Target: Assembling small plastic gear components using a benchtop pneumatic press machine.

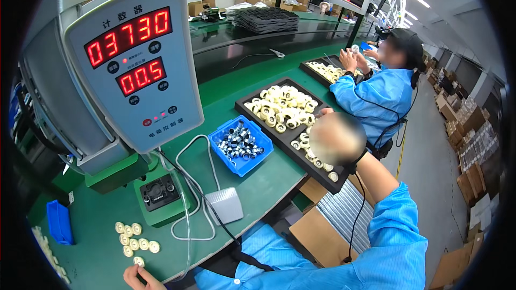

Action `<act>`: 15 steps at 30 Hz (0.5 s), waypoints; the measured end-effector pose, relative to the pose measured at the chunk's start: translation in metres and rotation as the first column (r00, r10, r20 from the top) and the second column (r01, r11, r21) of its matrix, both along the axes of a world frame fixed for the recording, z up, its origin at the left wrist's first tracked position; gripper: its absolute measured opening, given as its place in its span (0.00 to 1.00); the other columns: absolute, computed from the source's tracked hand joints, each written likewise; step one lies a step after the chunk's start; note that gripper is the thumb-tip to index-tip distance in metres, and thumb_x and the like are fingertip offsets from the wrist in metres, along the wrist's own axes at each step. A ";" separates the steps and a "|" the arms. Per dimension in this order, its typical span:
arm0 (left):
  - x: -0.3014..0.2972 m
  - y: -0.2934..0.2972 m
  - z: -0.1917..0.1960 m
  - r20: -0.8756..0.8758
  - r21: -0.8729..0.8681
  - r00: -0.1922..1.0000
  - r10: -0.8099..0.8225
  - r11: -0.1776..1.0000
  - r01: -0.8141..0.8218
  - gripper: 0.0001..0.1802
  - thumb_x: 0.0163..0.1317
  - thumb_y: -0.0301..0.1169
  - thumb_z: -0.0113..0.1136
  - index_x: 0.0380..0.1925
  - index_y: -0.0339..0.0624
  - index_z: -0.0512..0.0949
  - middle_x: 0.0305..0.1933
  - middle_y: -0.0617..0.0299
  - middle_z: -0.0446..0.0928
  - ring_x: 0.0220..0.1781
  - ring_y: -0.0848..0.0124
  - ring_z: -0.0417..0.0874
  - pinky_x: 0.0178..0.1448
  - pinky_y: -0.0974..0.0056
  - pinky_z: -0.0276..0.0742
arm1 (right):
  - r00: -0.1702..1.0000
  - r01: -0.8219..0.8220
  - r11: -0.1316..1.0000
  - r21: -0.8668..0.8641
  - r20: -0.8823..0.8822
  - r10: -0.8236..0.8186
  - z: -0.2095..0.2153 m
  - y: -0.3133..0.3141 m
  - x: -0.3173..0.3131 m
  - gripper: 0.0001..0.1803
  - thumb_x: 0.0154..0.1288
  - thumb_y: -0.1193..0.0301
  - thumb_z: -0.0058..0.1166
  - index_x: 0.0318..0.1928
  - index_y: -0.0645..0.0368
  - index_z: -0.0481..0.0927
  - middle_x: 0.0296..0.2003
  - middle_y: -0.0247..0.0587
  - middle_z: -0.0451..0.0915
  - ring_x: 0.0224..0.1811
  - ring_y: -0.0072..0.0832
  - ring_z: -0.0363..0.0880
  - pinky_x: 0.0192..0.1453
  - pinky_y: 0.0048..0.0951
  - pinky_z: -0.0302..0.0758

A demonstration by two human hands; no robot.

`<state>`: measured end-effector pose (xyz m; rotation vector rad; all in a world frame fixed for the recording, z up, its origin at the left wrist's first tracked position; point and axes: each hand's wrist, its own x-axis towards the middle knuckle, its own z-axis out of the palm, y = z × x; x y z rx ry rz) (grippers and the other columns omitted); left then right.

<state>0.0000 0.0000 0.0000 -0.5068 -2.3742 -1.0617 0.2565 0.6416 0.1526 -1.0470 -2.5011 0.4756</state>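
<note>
At the lower left of the head view, the wearer's left hand [141,279] reaches in over a green table [102,198], thumb and finger narrow at the near edge of a cream round piece [138,261]. Whether they pinch it or only touch it, I cannot tell. Just beyond lies a loose group of eight similar pieces [134,244], near a green machine [158,193] with a digital display panel [137,96].

To the right, the right hand [337,138] is over a black tray [285,143] heaped with more cream pieces [285,104]. A blur covers it, so I cannot tell how its fingers stand. Between lie a blue bin [257,164] of small dark and silvery rings and a grey pedal [226,205].

The step in hand looks like moving pieces by hand between tray and table; the next move probably calls for a light, separate hold on one piece.
</note>
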 end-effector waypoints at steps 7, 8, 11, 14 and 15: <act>0.047 0.050 0.096 0.069 0.173 0.985 -0.159 0.974 0.145 0.07 0.64 0.21 0.63 0.41 0.33 0.80 0.45 0.50 0.78 0.49 0.54 0.78 0.55 0.54 0.75 | 0.990 -0.065 0.984 0.164 0.135 0.043 -0.015 -0.009 0.000 0.28 0.58 0.65 0.66 0.55 0.58 0.67 0.42 0.51 0.82 0.52 0.50 0.80 0.56 0.49 0.72; 0.054 0.056 0.117 0.013 0.046 0.966 -0.256 0.966 0.256 0.08 0.63 0.20 0.63 0.42 0.33 0.81 0.44 0.49 0.78 0.48 0.52 0.78 0.55 0.54 0.75 | 0.995 -0.037 0.981 0.188 0.099 0.019 -0.020 0.001 0.003 0.27 0.58 0.67 0.65 0.54 0.59 0.67 0.41 0.50 0.82 0.50 0.51 0.81 0.54 0.50 0.73; 0.069 0.075 0.184 0.040 -0.079 0.825 -0.563 0.822 0.565 0.12 0.58 0.20 0.66 0.43 0.34 0.82 0.42 0.47 0.80 0.44 0.50 0.80 0.50 0.52 0.76 | 0.992 -0.096 0.917 0.386 0.107 0.059 -0.037 0.024 -0.003 0.23 0.61 0.71 0.62 0.53 0.60 0.67 0.39 0.47 0.83 0.46 0.53 0.82 0.49 0.52 0.76; 0.085 0.099 0.217 -0.051 -0.034 0.666 -0.744 0.667 0.744 0.17 0.43 0.24 0.72 0.38 0.38 0.84 0.41 0.53 0.81 0.39 0.53 0.81 0.43 0.55 0.76 | 0.985 -0.171 0.912 0.373 0.094 0.146 -0.035 0.026 -0.008 0.28 0.64 0.68 0.63 0.59 0.64 0.67 0.50 0.61 0.76 0.52 0.58 0.77 0.55 0.50 0.76; 0.089 0.109 0.219 -0.059 -0.001 0.639 -0.767 0.640 0.768 0.17 0.43 0.29 0.73 0.38 0.42 0.86 0.41 0.56 0.80 0.40 0.56 0.81 0.41 0.58 0.75 | 0.980 -0.199 0.869 0.452 0.087 0.179 -0.039 0.029 -0.003 0.27 0.63 0.69 0.63 0.58 0.65 0.69 0.51 0.60 0.74 0.53 0.54 0.76 0.57 0.47 0.75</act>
